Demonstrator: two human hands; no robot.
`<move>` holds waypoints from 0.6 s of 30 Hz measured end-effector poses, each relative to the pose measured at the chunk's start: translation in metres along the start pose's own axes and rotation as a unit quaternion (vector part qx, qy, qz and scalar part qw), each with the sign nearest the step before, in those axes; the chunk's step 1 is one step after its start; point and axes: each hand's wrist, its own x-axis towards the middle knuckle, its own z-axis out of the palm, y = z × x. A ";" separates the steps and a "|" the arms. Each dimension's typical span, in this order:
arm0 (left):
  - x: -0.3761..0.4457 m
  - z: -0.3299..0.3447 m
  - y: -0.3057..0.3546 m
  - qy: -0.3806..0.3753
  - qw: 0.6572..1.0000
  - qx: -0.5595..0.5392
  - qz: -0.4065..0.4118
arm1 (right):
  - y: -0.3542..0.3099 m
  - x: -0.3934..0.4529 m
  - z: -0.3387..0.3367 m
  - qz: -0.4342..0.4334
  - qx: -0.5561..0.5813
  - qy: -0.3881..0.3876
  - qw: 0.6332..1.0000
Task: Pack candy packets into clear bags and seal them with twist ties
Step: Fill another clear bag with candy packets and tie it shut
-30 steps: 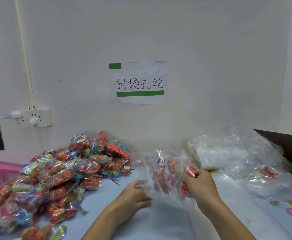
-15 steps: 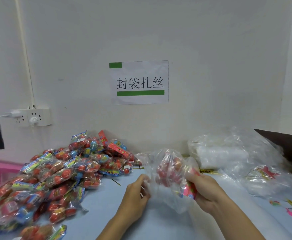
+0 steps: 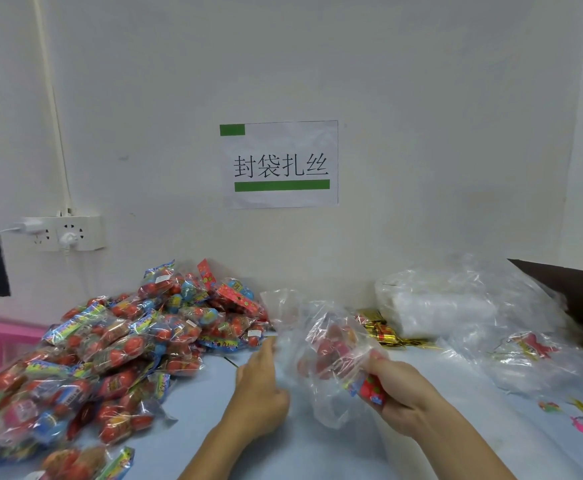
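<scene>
Clear bag [image 3: 321, 358], half loaded with red candy packets, sits between our two hands above the blue table [image 3: 200, 407] as we pack. Our right hand [image 3: 395, 393] curls its fingers round the bag's lower end, pinching the film and a red packet [image 3: 369, 389] together, a grip that appears meant to keep the load from sliding while the mouth is worked. Our left hand [image 3: 260, 386] reaches forward at the bag's open side; its fingertips meet the loose film near the mouth, but we cannot tell whether they pinch it or only touch it, since the back of the hand hides them. We judge the filling step to be near its end, with gathering the neck to come.

Just beyond the right hand lies a bundle of gold twist ties [image 3: 383, 332], kept within easy reach for sealing. Farther out on that side sits a stack of empty clear bags [image 3: 439, 306] in crumpled plastic, and a finished-looking bag [image 3: 532, 348] holding a red item rests well off to the right. To the left of the left hand spreads the heap of candy packets [image 3: 117, 344], close enough to feed the bag one grab at a time. On the wall behind hang a printed sign [image 3: 279, 164] and a power socket [image 3: 63, 233].
</scene>
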 end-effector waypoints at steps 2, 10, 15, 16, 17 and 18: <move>0.002 -0.012 0.007 0.099 0.995 0.000 -0.031 | 0.000 0.002 -0.002 -0.009 -0.012 0.006 1.000; 0.010 -0.005 0.065 0.006 0.946 0.183 0.267 | 0.009 -0.005 0.007 -0.081 -0.113 0.000 0.990; 0.003 0.012 0.088 0.104 0.932 0.137 0.320 | 0.017 -0.006 0.013 -0.119 -0.124 0.000 0.985; 0.000 0.013 0.095 0.126 0.937 0.083 0.316 | 0.017 -0.007 0.014 -0.126 -0.120 -0.002 0.985; -0.003 0.014 0.101 0.139 0.942 0.027 0.306 | 0.018 -0.007 0.015 -0.130 -0.120 -0.002 0.984; -0.005 0.016 0.106 0.140 0.945 -0.021 0.294 | 0.019 -0.007 0.017 -0.139 -0.119 -0.005 0.983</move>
